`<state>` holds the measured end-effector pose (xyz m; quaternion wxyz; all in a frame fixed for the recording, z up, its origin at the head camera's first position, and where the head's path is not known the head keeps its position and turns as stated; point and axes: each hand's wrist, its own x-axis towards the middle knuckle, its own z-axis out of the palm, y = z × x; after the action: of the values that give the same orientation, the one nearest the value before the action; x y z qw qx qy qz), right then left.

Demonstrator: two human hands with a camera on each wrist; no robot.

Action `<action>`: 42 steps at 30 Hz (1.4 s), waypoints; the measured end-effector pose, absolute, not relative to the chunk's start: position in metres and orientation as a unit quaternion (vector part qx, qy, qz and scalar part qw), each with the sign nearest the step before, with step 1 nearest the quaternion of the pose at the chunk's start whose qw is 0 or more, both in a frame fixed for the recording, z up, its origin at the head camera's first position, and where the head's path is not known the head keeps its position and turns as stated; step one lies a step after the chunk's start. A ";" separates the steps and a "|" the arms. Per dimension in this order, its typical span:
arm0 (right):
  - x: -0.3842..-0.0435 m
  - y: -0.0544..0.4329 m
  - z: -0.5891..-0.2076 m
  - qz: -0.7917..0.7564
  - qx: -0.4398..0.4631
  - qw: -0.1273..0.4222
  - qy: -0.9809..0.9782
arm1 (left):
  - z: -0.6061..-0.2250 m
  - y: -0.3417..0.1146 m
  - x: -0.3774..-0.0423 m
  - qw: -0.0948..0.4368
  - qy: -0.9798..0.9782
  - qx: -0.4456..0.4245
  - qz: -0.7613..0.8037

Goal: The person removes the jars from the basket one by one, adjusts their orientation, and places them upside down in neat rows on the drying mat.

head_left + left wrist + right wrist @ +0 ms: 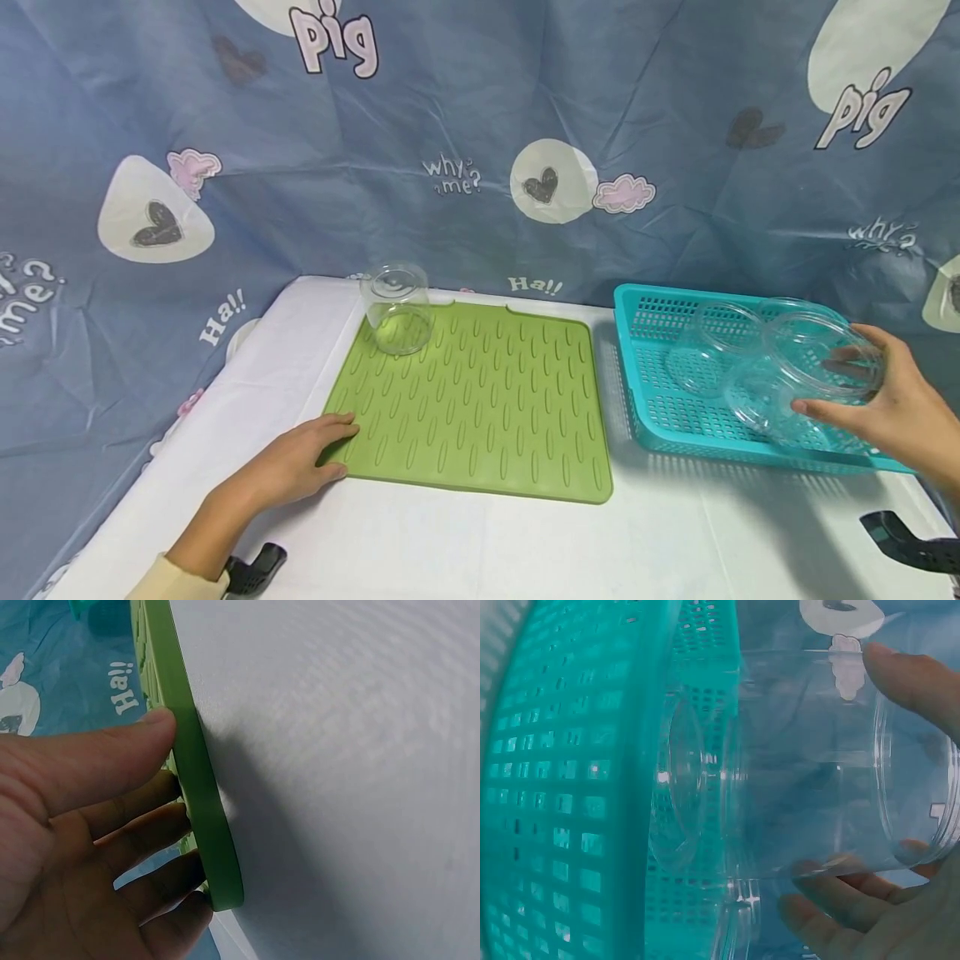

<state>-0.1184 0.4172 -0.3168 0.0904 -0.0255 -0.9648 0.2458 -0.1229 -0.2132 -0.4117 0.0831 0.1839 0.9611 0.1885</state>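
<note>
My right hand grips a clear round container between thumb and fingers, near its rim. It is tilted over the turquoise basket. In the right wrist view, the container's see-through wall extends from the fingers toward the basket. More clear containers lie in the basket below. At the near left corner of the green ribbed mat, my left hand rests with fingers relaxed. Its thumb touches the mat's edge in the left wrist view. Another clear container stands on the mat's far left corner.
A white cloth covers the table under the mat and basket. Behind hangs a blue printed curtain, close to the table's far edge. The basket stands right of the mat, with a narrow strip of cloth between them.
</note>
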 end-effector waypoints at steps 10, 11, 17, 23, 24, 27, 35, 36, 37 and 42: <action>-0.119 0.408 -0.311 0.260 0.009 0.121 -0.958 | -0.411 -0.211 -0.121 0.086 0.961 0.180 0.190; -0.119 0.406 -0.309 0.260 0.012 0.125 -0.958 | -0.411 -0.211 -0.121 0.087 0.961 0.179 0.190; -0.129 0.388 -0.293 0.259 0.026 0.131 -0.957 | -0.412 -0.212 -0.122 0.088 0.962 0.174 0.191; -0.140 0.365 -0.279 0.259 0.036 0.124 -0.957 | -0.415 -0.214 -0.119 0.098 0.962 0.168 0.189; -0.142 0.362 -0.277 0.262 0.038 0.124 -0.956 | -0.415 -0.214 -0.119 0.099 0.963 0.167 0.189; -0.145 0.351 -0.272 0.275 0.052 0.127 -0.951 | -0.415 -0.214 -0.119 0.095 0.962 0.168 0.191; -0.156 0.311 -0.267 0.306 0.121 0.109 -0.938 | -0.412 -0.214 -0.121 0.088 0.963 0.170 0.191; -0.157 0.305 -0.267 0.309 0.131 0.105 -0.936 | -0.412 -0.214 -0.121 0.087 0.963 0.171 0.191; -0.158 0.299 -0.268 0.314 0.136 0.101 -0.934 | -0.412 -0.214 -0.121 0.086 0.962 0.172 0.191; -0.164 0.268 -0.276 0.330 0.183 0.081 -0.923 | -0.411 -0.212 -0.121 0.089 0.961 0.173 0.195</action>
<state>-0.1640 0.2680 -0.2761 0.0807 0.1826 -0.9228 0.3296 -0.1205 -0.2121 -0.4111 0.0889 0.1734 0.9612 0.1951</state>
